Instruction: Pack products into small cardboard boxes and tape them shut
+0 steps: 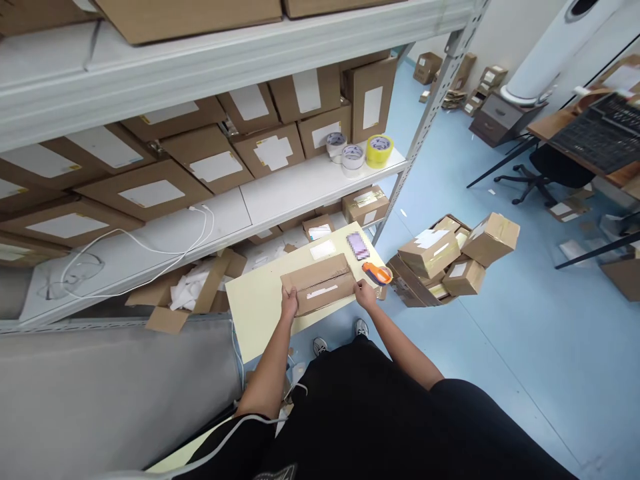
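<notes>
- At far left, a white cable (125, 231) loops loosely across the shelf (200, 193).
- Below it an open carton (207, 287) sits with its flaps spread and white stuff (191, 287) inside.
- The pale yellow tabletop (255, 300) comes next, jutting out from the shelving.
- The left hand (289, 303) has its fingers clamped on the left end of the box, thumb on top.
- The box (320, 283) is at the tabletop's near edge, between both hands; from here I can't tell whether it rests flat or is slightly raised. It is brown cardboard, long and shallow, with a white label (323, 292) on top. I'd judge it light and fairly stiff, not slippery, though the broad top might dent under a hard press. The two short ends look the best places to hold.
- Just beyond it lies a phone (357, 245), its screen blurred.
- The right hand (366, 293) has its fingers closed on the box's near right corner; their exact placing is hard to see.
- Just beside that hand is an orange tape dispenser (375, 273).
- At right, on the floor, a bin (407, 290) is heaped with small parcels (431, 253).
</notes>
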### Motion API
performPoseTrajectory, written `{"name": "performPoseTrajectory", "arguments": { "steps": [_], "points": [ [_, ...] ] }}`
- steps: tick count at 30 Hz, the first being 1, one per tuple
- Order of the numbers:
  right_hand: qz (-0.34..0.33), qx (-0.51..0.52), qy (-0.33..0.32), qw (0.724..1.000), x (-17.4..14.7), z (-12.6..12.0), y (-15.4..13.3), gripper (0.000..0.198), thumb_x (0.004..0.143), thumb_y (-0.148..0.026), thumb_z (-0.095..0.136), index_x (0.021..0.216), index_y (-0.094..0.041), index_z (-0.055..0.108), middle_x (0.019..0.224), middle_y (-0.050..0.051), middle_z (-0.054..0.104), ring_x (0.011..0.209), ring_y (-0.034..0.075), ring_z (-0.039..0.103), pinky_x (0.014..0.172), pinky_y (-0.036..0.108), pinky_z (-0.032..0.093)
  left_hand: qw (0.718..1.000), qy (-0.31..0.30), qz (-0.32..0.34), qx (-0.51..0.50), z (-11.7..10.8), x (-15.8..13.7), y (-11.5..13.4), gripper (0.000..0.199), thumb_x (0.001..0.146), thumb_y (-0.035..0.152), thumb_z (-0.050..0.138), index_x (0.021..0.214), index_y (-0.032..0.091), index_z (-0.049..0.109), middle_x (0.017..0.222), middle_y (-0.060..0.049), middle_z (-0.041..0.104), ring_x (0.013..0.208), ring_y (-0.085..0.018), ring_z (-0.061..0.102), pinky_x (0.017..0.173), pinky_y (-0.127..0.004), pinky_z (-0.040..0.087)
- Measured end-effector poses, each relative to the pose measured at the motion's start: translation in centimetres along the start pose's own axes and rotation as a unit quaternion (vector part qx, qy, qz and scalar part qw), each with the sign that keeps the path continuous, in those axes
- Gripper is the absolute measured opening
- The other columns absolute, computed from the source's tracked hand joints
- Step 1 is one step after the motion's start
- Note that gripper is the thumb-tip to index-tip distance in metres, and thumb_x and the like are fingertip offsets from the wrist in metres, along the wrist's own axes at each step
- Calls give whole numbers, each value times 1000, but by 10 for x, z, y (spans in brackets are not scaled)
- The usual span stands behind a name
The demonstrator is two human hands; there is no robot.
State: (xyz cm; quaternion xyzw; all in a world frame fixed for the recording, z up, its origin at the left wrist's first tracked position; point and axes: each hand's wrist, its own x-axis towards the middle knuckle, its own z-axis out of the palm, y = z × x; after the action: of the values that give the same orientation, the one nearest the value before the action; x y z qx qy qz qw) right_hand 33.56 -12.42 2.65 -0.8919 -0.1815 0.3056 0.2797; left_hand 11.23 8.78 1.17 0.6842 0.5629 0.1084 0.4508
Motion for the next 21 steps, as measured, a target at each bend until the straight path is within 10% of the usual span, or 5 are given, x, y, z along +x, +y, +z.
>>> {"name": "performPoseTrajectory", "arguments": {
  "steps": [11, 21],
  "points": [
    [8, -40, 37, 998, 66, -49, 69, 36, 91, -19, 53, 121, -13, 72, 108, 15, 75, 105, 27, 68, 92, 31, 51, 983, 79, -99, 133, 35, -5, 36, 71, 104, 61, 30, 160, 19, 36, 127, -21, 72, 117, -38, 69, 100, -52, 51],
    [30, -110, -32, 993, 94, -20, 80, 47, 89, -14, 61, 133, 2, 60, 124, 32, 69, 120, 38, 65, 104, 45, 45, 981, 96, -104, 129, 36, -3, 32, 66, 104, 60, 30, 156, 20, 41, 129, -19, 71, 119, -37, 68, 101, -50, 51]
  ]
}}
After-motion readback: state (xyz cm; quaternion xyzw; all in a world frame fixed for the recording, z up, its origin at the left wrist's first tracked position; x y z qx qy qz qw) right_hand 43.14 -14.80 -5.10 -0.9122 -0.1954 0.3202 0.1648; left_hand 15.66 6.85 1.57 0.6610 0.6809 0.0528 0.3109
